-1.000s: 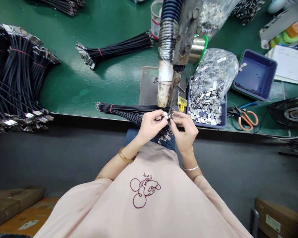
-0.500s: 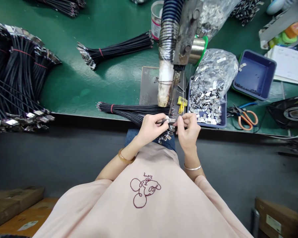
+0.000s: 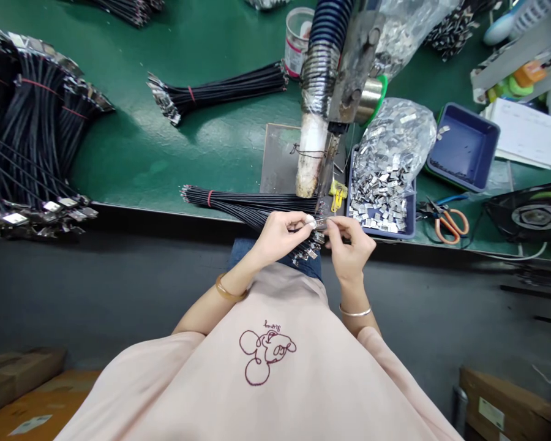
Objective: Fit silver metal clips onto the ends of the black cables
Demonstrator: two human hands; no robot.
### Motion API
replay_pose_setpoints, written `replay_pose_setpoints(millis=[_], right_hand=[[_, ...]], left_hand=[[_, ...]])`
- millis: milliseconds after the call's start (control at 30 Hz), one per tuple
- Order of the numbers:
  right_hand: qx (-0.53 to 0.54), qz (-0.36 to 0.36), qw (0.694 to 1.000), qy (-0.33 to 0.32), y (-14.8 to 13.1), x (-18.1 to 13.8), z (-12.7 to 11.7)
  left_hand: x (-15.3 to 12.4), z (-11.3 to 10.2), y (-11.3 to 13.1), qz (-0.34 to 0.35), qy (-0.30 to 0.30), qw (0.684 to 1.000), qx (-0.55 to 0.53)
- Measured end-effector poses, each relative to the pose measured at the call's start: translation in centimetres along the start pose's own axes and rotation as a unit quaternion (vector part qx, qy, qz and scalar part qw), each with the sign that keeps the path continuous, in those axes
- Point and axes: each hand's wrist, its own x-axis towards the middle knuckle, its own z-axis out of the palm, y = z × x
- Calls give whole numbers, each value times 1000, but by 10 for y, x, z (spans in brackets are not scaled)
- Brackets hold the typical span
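Near the bench's front edge, my left hand (image 3: 282, 236) is closed in a pinch on the end of a thin black cable, mostly hidden by the fingers. Facing it, my right hand (image 3: 351, 245) pinches a small silver metal connector piece (image 3: 320, 221) that bridges the gap between my fingertips. Below and behind the fingers lies a bundle of black cables (image 3: 252, 205) tied with a red band. Some cables with metal connectors (image 3: 310, 253) hang over the edge above my lap. Just above my hands stand a soldering iron (image 3: 329, 162) and a taped fume hose (image 3: 310, 156).
A blue tray (image 3: 411, 226) of metal shells and a plastic bag (image 3: 404, 128) sit at the right, beside orange-handled pliers (image 3: 450, 225) and a fan (image 3: 528, 214). Another blue tray (image 3: 491, 131) stands behind. More cable bundles (image 3: 224, 86) lie left. A solder spool (image 3: 370, 101) is near the hose.
My right hand has turned slightly, its fingertips drawing closer to my left hand around the metal piece. The left hand keeps its pinch. The camera view has shifted slightly.
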Motion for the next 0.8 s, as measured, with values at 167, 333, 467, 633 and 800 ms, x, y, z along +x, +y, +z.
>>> replay_pose_setpoints(millis=[167, 333, 467, 633, 800], right_hand=[[55, 47, 994, 87, 1, -6, 0], [-4, -56, 998, 1, 0, -2, 5], [23, -6, 1000, -3, -1, 0, 12], [28, -1, 1000, 5, -2, 1, 14], [34, 22, 999, 9, -2, 2, 15]], left_hand=[[0, 3, -3, -10, 21, 1000, 7], [1, 3, -7, -7, 20, 1000, 11], [3, 5, -6, -18, 38, 999, -9], [5, 9, -3, -24, 53, 998, -2], [6, 9, -2, -24, 56, 998, 15]])
